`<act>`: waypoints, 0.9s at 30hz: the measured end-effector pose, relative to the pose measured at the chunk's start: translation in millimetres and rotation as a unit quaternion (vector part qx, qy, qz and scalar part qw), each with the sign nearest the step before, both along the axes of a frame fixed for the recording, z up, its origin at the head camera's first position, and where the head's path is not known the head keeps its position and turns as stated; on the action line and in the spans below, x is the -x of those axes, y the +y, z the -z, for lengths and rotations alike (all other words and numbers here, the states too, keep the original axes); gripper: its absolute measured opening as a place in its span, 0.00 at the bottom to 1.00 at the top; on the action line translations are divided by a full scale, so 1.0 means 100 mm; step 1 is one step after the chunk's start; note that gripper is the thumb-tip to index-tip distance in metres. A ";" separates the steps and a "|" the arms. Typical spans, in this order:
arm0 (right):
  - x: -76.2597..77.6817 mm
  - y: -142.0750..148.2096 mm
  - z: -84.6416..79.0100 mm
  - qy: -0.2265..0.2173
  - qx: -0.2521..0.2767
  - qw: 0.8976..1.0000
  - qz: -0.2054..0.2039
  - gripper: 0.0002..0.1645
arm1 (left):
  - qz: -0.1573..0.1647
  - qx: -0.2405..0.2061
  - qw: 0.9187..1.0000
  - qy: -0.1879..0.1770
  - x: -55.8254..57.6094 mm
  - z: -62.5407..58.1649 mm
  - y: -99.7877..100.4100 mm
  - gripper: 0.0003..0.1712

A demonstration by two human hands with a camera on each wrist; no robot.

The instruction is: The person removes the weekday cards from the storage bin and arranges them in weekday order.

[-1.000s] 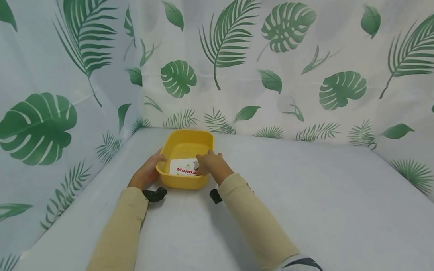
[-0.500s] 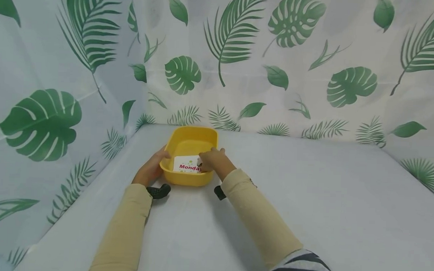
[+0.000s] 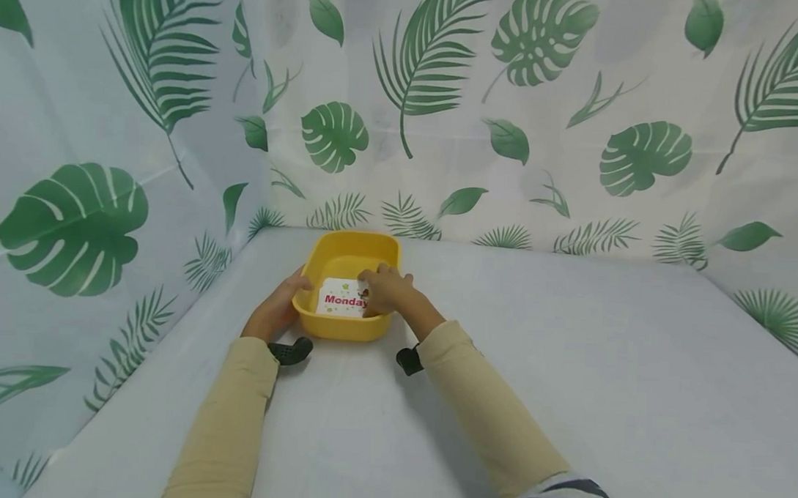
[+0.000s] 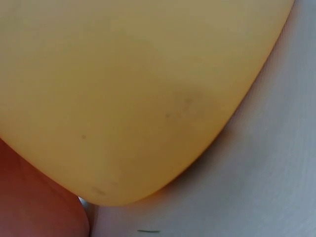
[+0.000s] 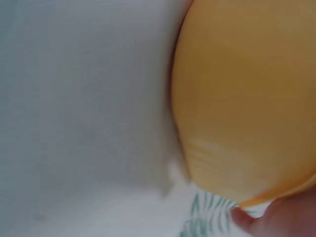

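A yellow plastic bin with rounded corners stands on the white surface. My left hand grips its left wall, thumb over the rim and the other fingers outside. Inside the near end lies a white card printed "Monday" in red, with small green marks. My right hand reaches over the bin's right rim and holds the card's right end, hiding that part of it. In the left wrist view the bin's wall fills most of the picture. The right wrist view shows the bin's outer side and a fingertip near its rim.
Black wrist-worn devices hang under both wrists, close to the white surface. Leaf-printed curtains stand behind and to the left, with the bin close to the back one.
The view shifted slightly between the first two frames. Since then my right hand has risen a little and the card's upper edge shows higher in the bin. My left hand keeps its grip.
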State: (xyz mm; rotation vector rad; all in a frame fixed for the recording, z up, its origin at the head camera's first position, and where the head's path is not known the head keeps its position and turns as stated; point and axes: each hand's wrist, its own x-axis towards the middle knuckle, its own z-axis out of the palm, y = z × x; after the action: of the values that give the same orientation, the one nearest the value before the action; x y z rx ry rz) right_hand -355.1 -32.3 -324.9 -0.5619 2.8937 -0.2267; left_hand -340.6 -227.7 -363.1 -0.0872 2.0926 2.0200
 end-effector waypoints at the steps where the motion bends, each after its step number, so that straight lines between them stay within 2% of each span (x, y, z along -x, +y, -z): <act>1: 0.00 0.01 0.01 0.005 0.025 1.000 -0.002 0.42 | -0.001 0.001 1.000 -0.001 0.00 0.01 0.00 0.44; 5: -0.03 0.07 0.04 0.019 0.133 0.991 -0.010 0.40 | -0.004 0.005 1.000 0.003 0.01 0.04 0.00 0.45; 8: -0.04 0.13 0.09 0.033 0.188 0.981 -0.020 0.36 | -0.003 0.001 1.000 0.003 0.02 0.06 0.00 0.45; 10: -0.06 0.17 0.13 0.041 0.228 0.973 -0.022 0.34 | 0.002 -0.005 1.000 0.005 0.02 0.07 0.00 0.44; 12: -0.08 0.21 0.17 0.044 0.278 0.959 -0.018 0.32 | 0.009 -0.011 1.000 0.006 0.01 0.08 0.01 0.44; 15: -0.11 0.25 0.21 0.038 0.372 0.927 -0.003 0.30 | 0.014 -0.013 1.000 0.010 0.01 0.06 0.02 0.44; 18: -0.13 0.29 0.22 0.035 0.470 0.882 0.009 0.29 | 0.009 -0.007 1.000 0.010 0.01 0.03 0.02 0.44; 22: -0.11 0.34 0.20 0.033 0.563 0.825 0.038 0.29 | -0.001 0.004 1.000 -0.002 0.00 0.00 0.02 0.43; 25: -0.09 0.40 0.17 0.029 0.592 0.802 0.073 0.28 | -0.001 0.006 1.000 -0.003 -0.01 -0.01 0.01 0.42; 27: -0.08 0.43 0.13 0.026 0.598 0.796 0.091 0.28 | 0.002 0.007 1.000 0.002 -0.01 -0.02 0.00 0.42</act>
State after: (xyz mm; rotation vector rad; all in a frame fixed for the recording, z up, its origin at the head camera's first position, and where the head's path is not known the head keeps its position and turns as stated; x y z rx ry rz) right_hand -346.8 10.4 -338.4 -0.3915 2.4692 -2.1314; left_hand -339.6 -227.9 -361.1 -0.0822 2.1079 2.0055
